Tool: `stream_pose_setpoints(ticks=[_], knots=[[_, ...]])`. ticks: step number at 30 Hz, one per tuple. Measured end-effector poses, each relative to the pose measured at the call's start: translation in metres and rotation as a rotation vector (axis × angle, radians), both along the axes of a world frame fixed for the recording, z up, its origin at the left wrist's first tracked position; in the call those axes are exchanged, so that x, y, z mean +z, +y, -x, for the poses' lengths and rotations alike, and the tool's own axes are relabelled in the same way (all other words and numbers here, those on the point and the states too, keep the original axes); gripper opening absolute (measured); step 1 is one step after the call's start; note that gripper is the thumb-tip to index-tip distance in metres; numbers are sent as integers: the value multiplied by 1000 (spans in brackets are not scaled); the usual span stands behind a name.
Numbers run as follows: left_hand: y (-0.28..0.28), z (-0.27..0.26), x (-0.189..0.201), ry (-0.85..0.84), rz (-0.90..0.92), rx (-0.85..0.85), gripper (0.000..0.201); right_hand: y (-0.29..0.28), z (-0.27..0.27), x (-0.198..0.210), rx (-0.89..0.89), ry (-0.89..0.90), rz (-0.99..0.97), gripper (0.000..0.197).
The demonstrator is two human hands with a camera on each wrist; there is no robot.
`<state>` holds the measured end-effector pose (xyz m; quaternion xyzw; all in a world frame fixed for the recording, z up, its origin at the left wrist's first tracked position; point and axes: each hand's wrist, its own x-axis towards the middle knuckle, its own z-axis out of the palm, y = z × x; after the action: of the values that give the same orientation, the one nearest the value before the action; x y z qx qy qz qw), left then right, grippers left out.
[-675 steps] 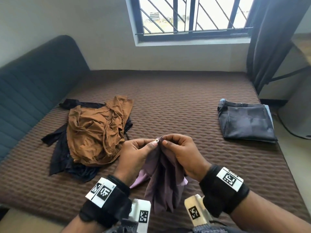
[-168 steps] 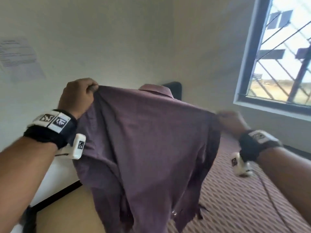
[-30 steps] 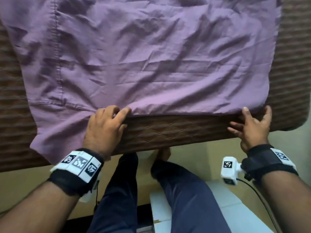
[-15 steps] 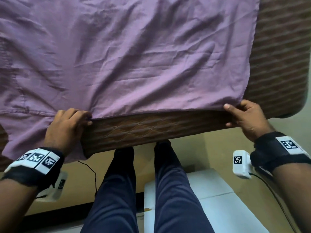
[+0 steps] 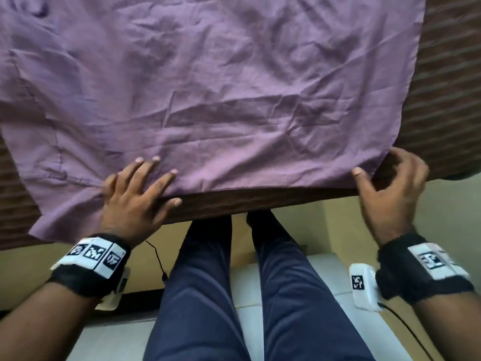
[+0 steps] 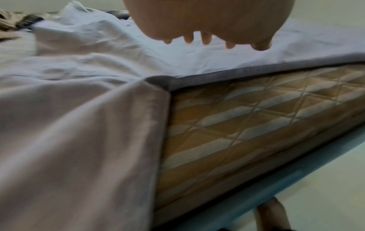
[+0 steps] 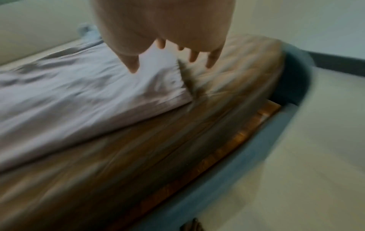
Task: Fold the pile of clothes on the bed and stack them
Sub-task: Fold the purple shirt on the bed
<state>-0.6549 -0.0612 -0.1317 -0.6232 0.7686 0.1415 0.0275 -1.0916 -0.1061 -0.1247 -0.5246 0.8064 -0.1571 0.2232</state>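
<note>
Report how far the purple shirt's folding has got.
Done: the purple shirt is spread flat on the mattress, its hem along the near edge. In hand: the left hand presses flat on the hem, while the right hand, fingers spread, is at the right corner; whether it touches the cloth is unclear. Left: no fold is visible, and one part overhangs at left.

Navy trousers above a white box.

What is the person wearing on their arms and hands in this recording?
Both forearms are bare, no sleeves or gloves. The left hand and right hand each have a black fabric wristband carrying white tags with black square codes. A small white camera unit with a code sticker and thin black cable hangs under each wrist.
</note>
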Motion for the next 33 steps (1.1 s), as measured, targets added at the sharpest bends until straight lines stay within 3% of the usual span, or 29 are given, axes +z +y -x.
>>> stream_pose_setpoints(ticks=[2,5,8,11,15,17,20,23,25,27,29,31,33], knots=[[-10,14,-16,-2,-112,-12,63,-1,-37,0,352,92,41,58],[-3,14,-40,-58,-270,41,71,8,-59,-35,805,263,-98,71],[15,0,-41,-113,-339,202,81,20,-11,-54,768,419,-277,79],[17,4,-24,-126,-349,226,86,37,36,-35,677,509,-349,84],[-2,43,-30,-13,-118,-137,75,18,-21,-26,802,457,-124,79],[1,53,-41,8,-155,-270,77,11,-71,-39,956,367,-55,75],[23,44,-36,-6,-177,-454,79,32,-103,-40,1174,346,-154,75],[17,35,-23,18,-39,-414,68,44,-83,-25,1289,329,-129,62],[-2,31,-25,53,-12,-258,65,38,-66,-16,1132,321,-121,55],[-12,18,-37,38,-98,-97,66,26,-49,-16,744,325,-162,50],[-10,4,-47,24,-174,-67,67,22,-31,-17,326,287,-190,45],[-3,-1,-52,4,-185,-99,68,24,-20,-19,1,146,-159,43],[-1,2,-53,-2,-180,-102,69,24,-21,-18,-377,-117,-193,44]])
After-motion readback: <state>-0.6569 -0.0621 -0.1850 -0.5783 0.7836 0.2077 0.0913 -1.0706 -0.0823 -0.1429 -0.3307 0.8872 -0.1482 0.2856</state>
